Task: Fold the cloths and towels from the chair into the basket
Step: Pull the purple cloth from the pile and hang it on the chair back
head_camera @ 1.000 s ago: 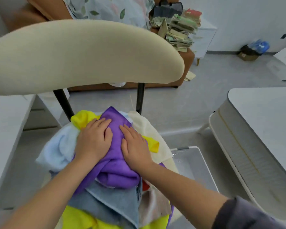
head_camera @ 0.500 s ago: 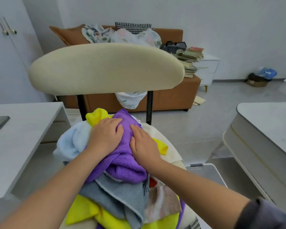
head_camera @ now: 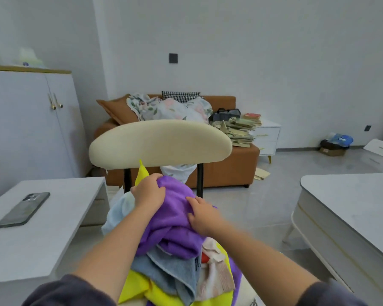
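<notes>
A purple towel point(head_camera: 175, 219) tops a heap of cloths on the chair seat, below the cream backrest point(head_camera: 159, 143). My left hand point(head_camera: 149, 192) grips the towel's far left edge with curled fingers. My right hand point(head_camera: 200, 214) pinches a fold at its right side. Under it lie a grey towel point(head_camera: 170, 272), a yellow cloth point(head_camera: 142, 288), a light blue cloth point(head_camera: 117, 213) and a beige cloth point(head_camera: 217, 277). A yellow corner point(head_camera: 141, 173) sticks up beside my left hand. The basket is hidden.
A grey side table point(head_camera: 60, 228) with a phone point(head_camera: 23, 209) stands at the left. A white table point(head_camera: 349, 208) fills the right. Behind the chair is an orange sofa point(head_camera: 226, 171) with bedding and stacked books. A white cabinet point(head_camera: 29, 124) lines the left wall.
Both hands went from lying flat on the purple towel to gripping it and bunching it upward. The camera tilted up, so the basket beside the chair left the view.
</notes>
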